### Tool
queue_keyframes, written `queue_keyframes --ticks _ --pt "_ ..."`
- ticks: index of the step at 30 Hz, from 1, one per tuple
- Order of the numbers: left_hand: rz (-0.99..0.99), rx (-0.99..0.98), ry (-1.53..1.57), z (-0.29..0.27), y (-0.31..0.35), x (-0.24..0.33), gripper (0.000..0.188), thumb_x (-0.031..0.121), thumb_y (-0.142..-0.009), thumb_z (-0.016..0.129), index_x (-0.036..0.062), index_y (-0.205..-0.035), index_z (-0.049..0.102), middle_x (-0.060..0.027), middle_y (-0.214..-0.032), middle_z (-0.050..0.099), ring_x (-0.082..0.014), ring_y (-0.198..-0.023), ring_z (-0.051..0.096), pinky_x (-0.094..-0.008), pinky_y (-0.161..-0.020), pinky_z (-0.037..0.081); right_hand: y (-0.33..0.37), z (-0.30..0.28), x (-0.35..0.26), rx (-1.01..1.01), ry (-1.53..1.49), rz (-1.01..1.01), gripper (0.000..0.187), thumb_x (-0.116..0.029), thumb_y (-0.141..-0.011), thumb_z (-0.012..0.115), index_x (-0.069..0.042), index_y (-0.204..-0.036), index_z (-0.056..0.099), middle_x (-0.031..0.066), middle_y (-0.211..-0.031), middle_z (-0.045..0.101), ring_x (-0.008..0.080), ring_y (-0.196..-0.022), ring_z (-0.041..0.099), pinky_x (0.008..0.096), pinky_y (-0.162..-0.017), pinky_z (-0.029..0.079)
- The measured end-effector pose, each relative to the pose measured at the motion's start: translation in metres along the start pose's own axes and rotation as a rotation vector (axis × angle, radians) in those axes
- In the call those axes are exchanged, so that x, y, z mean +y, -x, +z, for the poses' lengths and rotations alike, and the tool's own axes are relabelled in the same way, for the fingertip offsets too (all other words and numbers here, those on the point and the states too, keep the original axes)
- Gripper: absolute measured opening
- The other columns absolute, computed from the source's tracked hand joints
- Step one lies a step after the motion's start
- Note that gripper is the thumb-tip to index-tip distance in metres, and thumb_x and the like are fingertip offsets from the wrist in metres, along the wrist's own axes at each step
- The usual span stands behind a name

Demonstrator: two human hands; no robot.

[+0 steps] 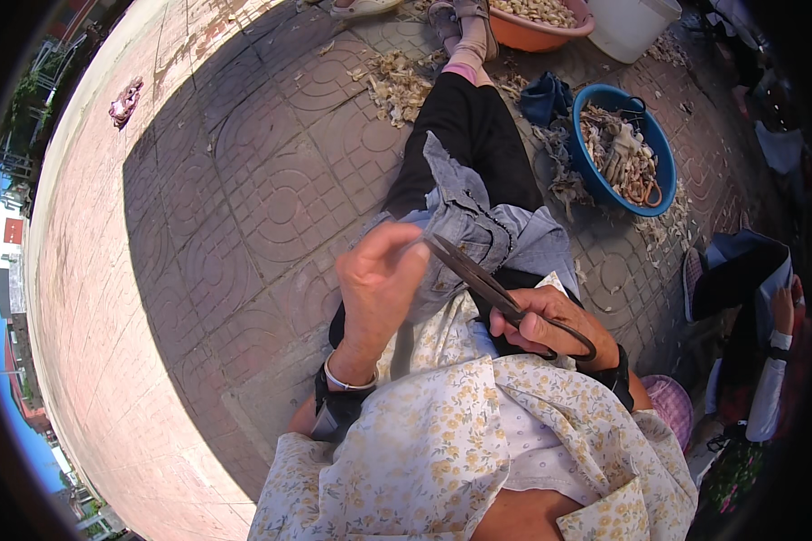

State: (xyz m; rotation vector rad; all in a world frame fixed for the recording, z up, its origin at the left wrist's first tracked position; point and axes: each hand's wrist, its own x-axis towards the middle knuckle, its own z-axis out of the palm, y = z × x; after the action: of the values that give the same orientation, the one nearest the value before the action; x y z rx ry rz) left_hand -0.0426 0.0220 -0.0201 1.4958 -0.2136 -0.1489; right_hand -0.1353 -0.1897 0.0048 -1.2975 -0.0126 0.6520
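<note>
Dark metal scissors (475,275) are in my right hand (550,323), whose fingers wrap round the handle loops. Their blades point up and left over my lap, looking nearly closed. My left hand (375,281) is raised beside the blade tips, thumb and fingers brought together and slightly blurred. Whatever it pinches, if anything, is too small to make out. Beneath both hands a crumpled blue-grey denim cloth (465,215) lies across my thighs.
On the paving to the right stands a blue basin (666,171) with dry husks and what looks like a glove. Farther off are an orange basin (523,34) of pale pieces and a white bucket (624,32). Husk scraps (399,88) litter the ground. Another person (740,288) sits at right.
</note>
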Motion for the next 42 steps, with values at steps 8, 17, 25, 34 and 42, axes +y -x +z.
queue_keyframes --ticks 8,17,25,34,42 --pt "0.129 0.007 -0.177 -0.001 -0.002 -0.004 0.009 -0.002 -0.077 0.062 -0.0016 -0.086 0.062 -0.0036 -0.074 0.058 -0.0081 -0.07 0.053 -0.0222 -0.064 0.043 0.0 -0.002 -0.002 0.007 -0.023 0.048 0.049 -0.052 -0.09 0.054 -0.004 -0.089 0.059 -0.0054 -0.063 0.044 0.0033 -0.055 0.039 0.0201 -0.048 0.028" --pt "0.077 -0.036 -0.178 0.0 -0.004 -0.002 0.009 -0.003 -0.078 0.061 -0.0039 -0.086 0.063 -0.0045 -0.076 0.059 -0.0099 -0.069 0.054 -0.0228 -0.063 0.043 -0.012 -0.001 0.016 0.137 0.462 -0.25 0.045 -0.046 -0.092 0.053 -0.003 -0.078 0.054 0.0003 -0.061 0.045 0.011 -0.054 0.041 0.0286 -0.05 0.037" --pt "0.163 -0.275 -0.313 0.016 0.013 -0.004 0.003 -0.004 -0.079 0.062 -0.0048 -0.081 0.063 0.0024 -0.076 0.059 -0.0015 -0.065 0.047 -0.0163 -0.055 0.036 -0.017 0.005 0.009 0.226 0.429 -0.268 0.044 -0.046 -0.091 0.056 -0.003 -0.079 0.056 0.0003 -0.06 0.047 0.0096 -0.055 0.044 0.0273 -0.05 0.037" --pt "-0.053 -0.025 0.014 -0.005 -0.007 0.002 0.007 -0.003 -0.079 0.062 -0.0046 -0.086 0.064 -0.0002 -0.081 0.062 -0.0053 -0.077 0.054 -0.0211 -0.068 0.045 -0.004 -0.003 0.008 0.053 0.129 -0.084 0.058 -0.06 -0.087 0.052 -0.003 -0.092 0.058 -0.0009 -0.075 0.05 0.0068 -0.067 0.044 0.0219 -0.058 0.035" --pt "-0.07 0.001 0.034 -0.004 -0.005 -0.002 0.009 -0.002 -0.079 0.063 -0.0043 -0.087 0.065 -0.0007 -0.08 0.064 -0.0057 -0.077 0.056 -0.0209 -0.069 0.046 -0.002 0.0 0.008 0.034 0.148 -0.093 0.056 -0.057 -0.089 0.051 -0.002 -0.091 0.057 -0.0013 -0.073 0.048 0.0087 -0.066 0.043 0.0245 -0.058 0.035"
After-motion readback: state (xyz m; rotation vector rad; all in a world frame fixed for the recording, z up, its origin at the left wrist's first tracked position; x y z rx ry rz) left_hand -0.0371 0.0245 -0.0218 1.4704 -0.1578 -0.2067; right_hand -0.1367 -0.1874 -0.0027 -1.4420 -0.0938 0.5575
